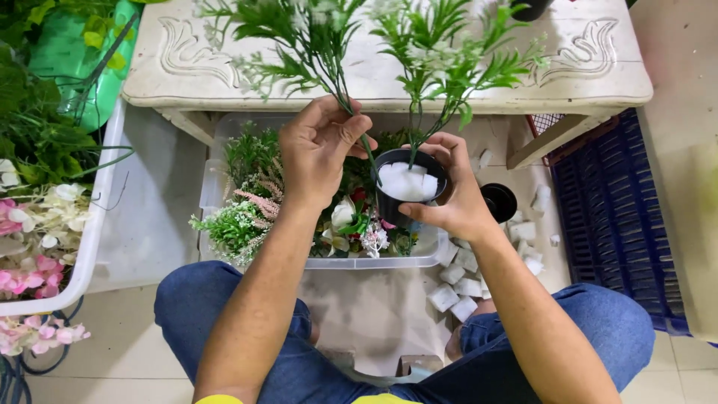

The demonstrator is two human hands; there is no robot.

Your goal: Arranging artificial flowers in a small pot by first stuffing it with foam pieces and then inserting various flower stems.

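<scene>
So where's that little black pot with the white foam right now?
The little black pot sits centre-right in the head view, held in the right hand above the clear plastic bin of artificial flowers, just in front of the white carved table.

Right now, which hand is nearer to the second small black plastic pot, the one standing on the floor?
The right hand. It holds the foam-filled black pot just left of the floor pot. The left hand grips a green plant stem further left.
</scene>
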